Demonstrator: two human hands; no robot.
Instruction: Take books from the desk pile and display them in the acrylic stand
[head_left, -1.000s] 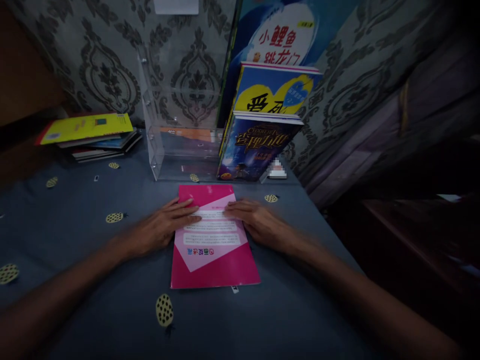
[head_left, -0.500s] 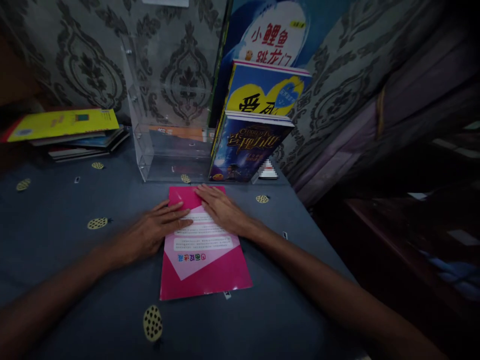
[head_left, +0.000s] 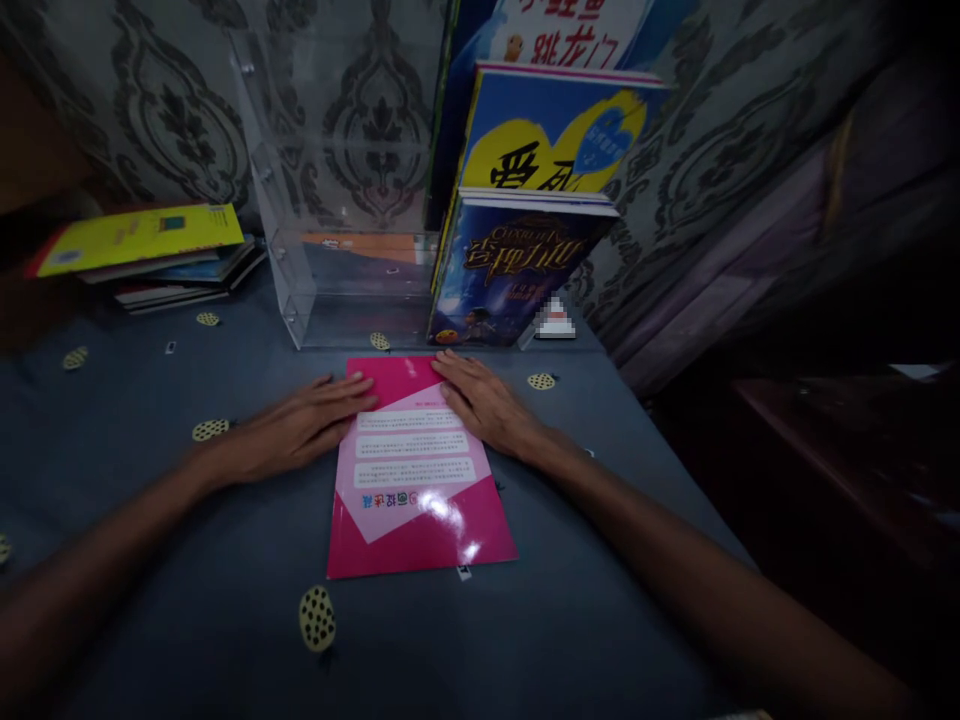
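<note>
A pink book [head_left: 420, 540] lies flat on the dark table cover, its printed text upside down from my side. My left hand [head_left: 304, 425] rests at its left edge, fingers stretched out over the upper left part. On the upper right edge lies my right hand [head_left: 484, 402], fingers extended and flat, with nothing gripped. Glare shines on the lower half of the book. Just beyond it stands a clear acrylic book rack [head_left: 360, 320] with several books upright on its right side, the front one a dark blue book [head_left: 517, 270].
To the left, a stack of books topped by a yellow book [head_left: 142, 240] lies on the table cover [head_left: 225, 620]. Behind the dark blue book stands a blue and yellow book [head_left: 555, 130]. A small white triangular item [head_left: 556, 320] sits right of the rack. The table edge drops off on the right.
My hands have slid outward from the middle of the pink book towards its sides, uncovering more text. The camera view has shifted slightly.
</note>
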